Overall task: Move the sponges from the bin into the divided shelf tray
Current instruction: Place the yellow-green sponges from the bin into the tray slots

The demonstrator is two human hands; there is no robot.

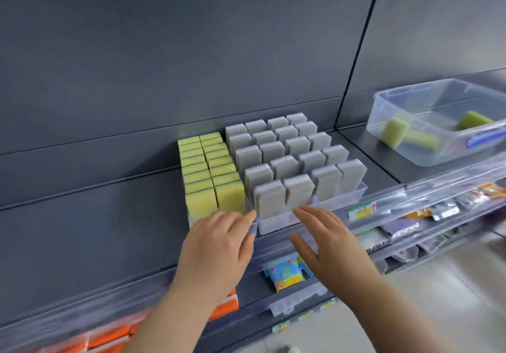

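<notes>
A clear divided shelf tray [276, 224] sits on the grey shelf. Its left lanes hold two rows of yellow-green sponges [210, 172] standing on edge; its right lanes hold several rows of grey sponges [290, 155]. A clear plastic bin [427, 155] stands at the right on the same shelf, with three yellow-green sponges [394, 132] loose inside. My left hand [219, 246] reaches to the tray's front edge, fingers extended by the front yellow sponge. My right hand [325, 240] hovers open just before the front grey sponges, holding nothing.
A clear price rail [410, 207] runs along the shelf front. Lower shelves hold orange packs [109, 336], blue-yellow packets [284, 273] and other packaged goods [443, 210]. The grey back panel rises behind the tray. Floor tiles show at the lower right.
</notes>
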